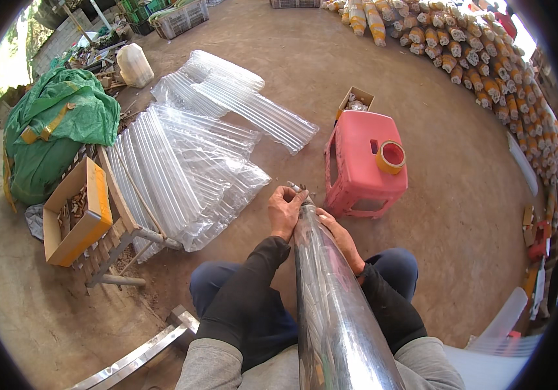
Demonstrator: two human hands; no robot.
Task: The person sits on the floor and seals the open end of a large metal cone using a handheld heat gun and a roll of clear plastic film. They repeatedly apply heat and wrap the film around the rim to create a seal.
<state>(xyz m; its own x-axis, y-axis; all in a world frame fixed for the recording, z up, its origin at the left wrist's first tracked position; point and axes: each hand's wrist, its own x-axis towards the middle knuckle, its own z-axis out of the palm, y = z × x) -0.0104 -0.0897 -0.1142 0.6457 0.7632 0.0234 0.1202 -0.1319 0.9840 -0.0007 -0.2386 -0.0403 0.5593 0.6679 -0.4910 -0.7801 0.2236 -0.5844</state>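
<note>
Brown earthen floor [467, 214] spreads wide here, with long clear plastic sleeves [162, 169] fanned out over it to the left and a great heap of film-wrapped bundles [441, 39] banked up at the far right. Centre stage, it's the long glossy tube [328, 286], lying lengthwise between the person's forearms, its near part against the body and its narrow-looking far end up at the hands. Left hand [283, 213] is right at that tip, thumb and fingers pressed together, pinching what looks like gathered film; right hand [342, 239] lies along the tube's side, fingers curved against it, the far ones partly hidden, so their exact grip I can't tell.

How does it handle? Looks stiff along its length, soft and crinkly at the tip, and that shiny skin is likely slippery; weight is hard to call, as I can't tell how fully it's packed. Thin film could tear, so I'd favour a broad palm along the flank and a tight pinch on the gathered end.

Any writing? None readable on the tube, nothing legible on the orange-yellow tape roll [389, 167] sitting on the red stool [357, 133], and the cardboard box [84, 239] at left offers only an orange strip.
</note>
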